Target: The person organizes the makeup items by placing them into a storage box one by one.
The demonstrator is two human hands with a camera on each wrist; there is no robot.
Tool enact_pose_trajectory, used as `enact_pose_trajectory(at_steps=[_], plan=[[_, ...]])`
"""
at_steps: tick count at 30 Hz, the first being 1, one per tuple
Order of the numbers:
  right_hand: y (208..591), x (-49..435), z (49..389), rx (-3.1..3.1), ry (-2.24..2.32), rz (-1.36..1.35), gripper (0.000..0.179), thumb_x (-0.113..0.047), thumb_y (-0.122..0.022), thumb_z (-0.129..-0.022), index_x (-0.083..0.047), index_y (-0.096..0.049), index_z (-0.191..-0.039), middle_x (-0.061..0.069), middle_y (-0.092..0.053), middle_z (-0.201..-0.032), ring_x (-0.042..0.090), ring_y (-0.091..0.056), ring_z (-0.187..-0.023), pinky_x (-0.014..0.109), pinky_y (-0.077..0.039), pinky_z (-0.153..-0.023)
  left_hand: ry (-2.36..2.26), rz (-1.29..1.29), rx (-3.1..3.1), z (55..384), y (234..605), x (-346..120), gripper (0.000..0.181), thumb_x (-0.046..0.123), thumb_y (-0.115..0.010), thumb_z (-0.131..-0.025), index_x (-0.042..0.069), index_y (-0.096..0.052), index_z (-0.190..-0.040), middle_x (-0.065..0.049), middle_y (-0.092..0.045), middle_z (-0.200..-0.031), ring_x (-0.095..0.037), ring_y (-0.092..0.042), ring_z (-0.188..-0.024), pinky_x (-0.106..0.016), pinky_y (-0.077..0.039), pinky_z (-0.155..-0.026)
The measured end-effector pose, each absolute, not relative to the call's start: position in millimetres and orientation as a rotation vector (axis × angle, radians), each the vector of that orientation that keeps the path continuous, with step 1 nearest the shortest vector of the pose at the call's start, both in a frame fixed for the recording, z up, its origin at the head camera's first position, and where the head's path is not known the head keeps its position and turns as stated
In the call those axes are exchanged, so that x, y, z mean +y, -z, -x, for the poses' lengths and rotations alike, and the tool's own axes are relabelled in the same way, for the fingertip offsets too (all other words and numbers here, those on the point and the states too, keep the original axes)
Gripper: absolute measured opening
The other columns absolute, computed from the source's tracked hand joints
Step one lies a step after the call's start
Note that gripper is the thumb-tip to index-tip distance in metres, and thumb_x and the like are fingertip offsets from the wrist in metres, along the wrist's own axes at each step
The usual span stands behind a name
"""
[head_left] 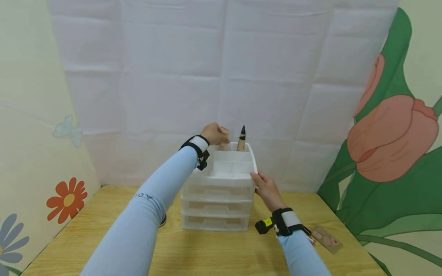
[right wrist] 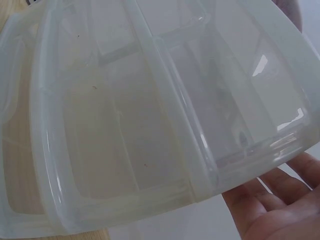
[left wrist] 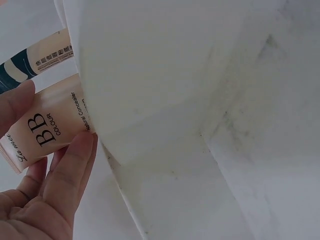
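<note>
A white plastic drawer organiser point(head_left: 217, 199) with three drawers and a divided top tray stands on the wooden table. My left hand point(head_left: 215, 133) is at its back left corner, holding a beige BB cream tube point(left wrist: 47, 125) by thumb and fingers against the white wall point(left wrist: 165, 100). A second tube with a dark cap point(head_left: 241, 138) stands upright in a back compartment. My right hand point(head_left: 266, 188) rests against the organiser's right front top corner, fingers on the rim; the right wrist view shows the translucent drawers point(right wrist: 125, 125) up close with the palm point(right wrist: 270, 210) beneath.
A small brown card point(head_left: 326, 238) with pink patches lies on the table point(head_left: 207, 249) by my right forearm. A dark object point(head_left: 163, 220) peeks out behind my left arm. A white cloth backdrop hangs behind, with flower-printed walls on both sides.
</note>
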State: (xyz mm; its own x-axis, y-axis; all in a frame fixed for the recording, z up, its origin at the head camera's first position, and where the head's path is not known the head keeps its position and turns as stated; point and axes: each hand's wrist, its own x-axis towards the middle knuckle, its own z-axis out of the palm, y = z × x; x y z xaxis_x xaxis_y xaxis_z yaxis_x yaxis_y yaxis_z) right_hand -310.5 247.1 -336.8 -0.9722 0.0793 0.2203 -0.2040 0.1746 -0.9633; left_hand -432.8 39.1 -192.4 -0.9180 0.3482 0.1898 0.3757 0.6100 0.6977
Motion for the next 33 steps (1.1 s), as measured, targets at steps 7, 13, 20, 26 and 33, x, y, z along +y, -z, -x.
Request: enact_pose_trajectory(at_steps=[7, 13, 20, 26, 33], plan=[[338, 247, 310, -2.22, -1.887, -0.122, 0.057, -0.041, -0.049, -0.106, -0.002, -0.048, -0.148, 0.02, -0.056, -0.14, 0.016, -0.058, -0.112, 0.043, -0.049, -0.104, 1.177, 0.624, -2.802, 433, 198, 41, 0.036, 0.024, -0.078, -0.09, 0.0, -0.058, -0.108, -0.014, -0.065, -0.113, -0.023, -0.066, -0.093, -0.032, -0.054, -0.076], [338, 248, 310, -2.22, -1.893, -0.119, 0.059, -0.042, -0.049, -0.106, -0.002, -0.047, -0.149, 0.02, -0.055, -0.14, 0.018, -0.057, -0.115, 0.046, -0.047, -0.107, 1.199, 0.599, -2.822, 439, 200, 42, 0.043, 0.025, -0.079, -0.089, 0.0, -0.058, -0.116, -0.013, -0.065, -0.115, -0.022, -0.065, -0.091, -0.031, -0.054, -0.076], [338, 246, 312, -2.221, -1.901, -0.114, 0.058, -0.04, -0.049, -0.106, -0.001, -0.046, -0.15, 0.021, -0.055, -0.141, 0.018, -0.057, -0.116, 0.043, -0.049, -0.105, 1.18, 0.591, -2.839, 439, 202, 39, 0.054, 0.027, -0.078, -0.09, -0.003, -0.055, -0.13, -0.015, -0.065, -0.121, -0.021, -0.066, -0.091, -0.031, -0.056, -0.077], [338, 243, 312, -2.231, -1.906, -0.116, 0.059, -0.042, -0.049, -0.106, -0.002, -0.045, -0.15, 0.022, -0.053, -0.143, 0.025, -0.055, -0.122, 0.05, -0.045, -0.109, 1.191, 0.601, -2.838, 438, 203, 36, 0.062, 0.027, -0.076, -0.091, -0.002, -0.05, -0.138, -0.015, -0.064, -0.124, -0.021, -0.066, -0.092, -0.032, -0.056, -0.081], [337, 242, 313, -2.237, -1.924, -0.143, 0.062, -0.043, -0.048, -0.106, -0.001, -0.042, -0.151, 0.023, -0.05, -0.147, 0.028, -0.052, -0.126, 0.052, -0.042, -0.112, 1.176, 0.589, -2.864, 440, 197, 26, 0.062, 0.029, -0.077, -0.091, 0.0, -0.05, -0.139, -0.016, -0.061, -0.13, -0.026, -0.068, -0.098, -0.034, -0.057, -0.084]])
